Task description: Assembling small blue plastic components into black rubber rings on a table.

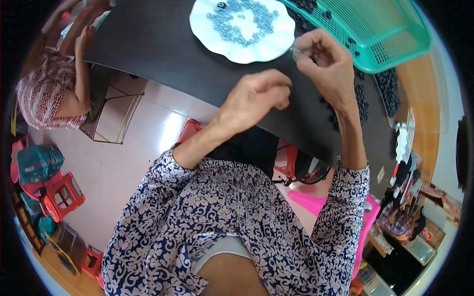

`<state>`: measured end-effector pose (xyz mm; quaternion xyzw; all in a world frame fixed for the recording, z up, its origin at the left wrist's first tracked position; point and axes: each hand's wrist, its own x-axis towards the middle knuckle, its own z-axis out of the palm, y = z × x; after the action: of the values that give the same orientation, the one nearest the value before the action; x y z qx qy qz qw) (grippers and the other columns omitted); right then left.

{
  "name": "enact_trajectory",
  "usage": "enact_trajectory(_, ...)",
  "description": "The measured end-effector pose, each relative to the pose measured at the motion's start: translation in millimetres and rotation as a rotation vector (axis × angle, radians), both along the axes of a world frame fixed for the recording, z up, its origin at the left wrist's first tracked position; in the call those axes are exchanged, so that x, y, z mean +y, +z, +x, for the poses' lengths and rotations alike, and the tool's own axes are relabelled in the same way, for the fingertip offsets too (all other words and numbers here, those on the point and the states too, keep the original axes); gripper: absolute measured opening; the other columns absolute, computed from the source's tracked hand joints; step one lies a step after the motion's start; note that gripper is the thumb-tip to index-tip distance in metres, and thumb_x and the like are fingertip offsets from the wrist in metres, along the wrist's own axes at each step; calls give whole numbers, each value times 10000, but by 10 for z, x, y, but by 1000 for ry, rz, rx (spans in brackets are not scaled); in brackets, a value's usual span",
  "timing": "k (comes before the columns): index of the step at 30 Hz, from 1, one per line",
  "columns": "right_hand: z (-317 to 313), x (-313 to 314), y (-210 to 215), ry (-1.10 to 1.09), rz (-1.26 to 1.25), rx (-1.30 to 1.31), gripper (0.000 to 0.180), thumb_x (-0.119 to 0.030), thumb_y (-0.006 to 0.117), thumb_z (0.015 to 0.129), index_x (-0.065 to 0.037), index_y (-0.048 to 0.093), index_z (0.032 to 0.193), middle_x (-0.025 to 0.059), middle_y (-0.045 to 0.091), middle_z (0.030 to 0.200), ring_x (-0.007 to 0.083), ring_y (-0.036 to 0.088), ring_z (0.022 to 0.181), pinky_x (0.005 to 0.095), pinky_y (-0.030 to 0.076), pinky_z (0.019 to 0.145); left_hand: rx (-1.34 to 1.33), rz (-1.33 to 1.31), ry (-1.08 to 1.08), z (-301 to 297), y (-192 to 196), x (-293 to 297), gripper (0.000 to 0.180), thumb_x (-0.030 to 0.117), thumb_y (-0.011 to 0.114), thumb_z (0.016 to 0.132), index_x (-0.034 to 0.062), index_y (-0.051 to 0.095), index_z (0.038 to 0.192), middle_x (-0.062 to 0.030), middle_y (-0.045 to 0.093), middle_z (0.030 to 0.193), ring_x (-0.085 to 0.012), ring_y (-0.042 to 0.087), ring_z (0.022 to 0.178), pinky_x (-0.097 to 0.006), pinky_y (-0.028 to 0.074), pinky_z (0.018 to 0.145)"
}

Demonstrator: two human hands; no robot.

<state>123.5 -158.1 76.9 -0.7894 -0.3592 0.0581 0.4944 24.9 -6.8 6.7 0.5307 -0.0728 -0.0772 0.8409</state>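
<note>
My right hand (328, 61) is raised just right of a white wavy-edged plate (210, 39), thumb and forefinger pinched together. A tiny clear, shiny piece (295, 50) shows at those fingertips. Lower and to the left, my left hand (256, 96) hovers over the near part of the dark table with its fingers curled in. Whatever its fingertips may hold is too small or hidden to name. Many small translucent grey-blue pieces (232, 32) lie spread on the plate, with one small black ring-like part (221, 5) among them.
Beyond my right hand stands a green plastic basket (375, 61). Small black parts (363, 101) lie in heaps around it on the dark table (148, 44). Another person (52, 93) sits at the table's left end. Red stools (64, 197) stand on the floor at left.
</note>
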Motion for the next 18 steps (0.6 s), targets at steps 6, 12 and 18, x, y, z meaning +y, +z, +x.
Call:
enact_trajectory(6, -417, -427, -157, -131, 119, 166, 173, 98, 629, 794, 12, 595, 940, -9, 556, 868, 41, 513, 772, 178, 433, 687, 31, -131, 73, 64, -56, -139, 208, 114, 531, 939, -45, 616, 1042, -53, 640, 813, -113, 594, 761, -246, 492, 742)
enact_trajectory(12, -511, -454, -186, -173, 110, 209, 116, 17, 683, 777, -20, 619, 867, -29, 586, 813, 47, 529, 747, 188, 448, 695, 33, -45, 64, 83, -58, -206, 213, 127, 531, 948, -43, 615, 1044, -44, 633, 807, -100, 582, 763, -239, 484, 751)
enact_trajectory(18, -508, -477, -284, -189, 86, 160, 113, 10, 688, 778, -14, 615, 862, -33, 587, 800, 36, 527, 727, 175, 445, 669, 21, -3, 65, 99, -82, -239, 215, 121, 527, 947, -44, 614, 1052, -44, 633, 808, -98, 580, 764, -237, 485, 755)
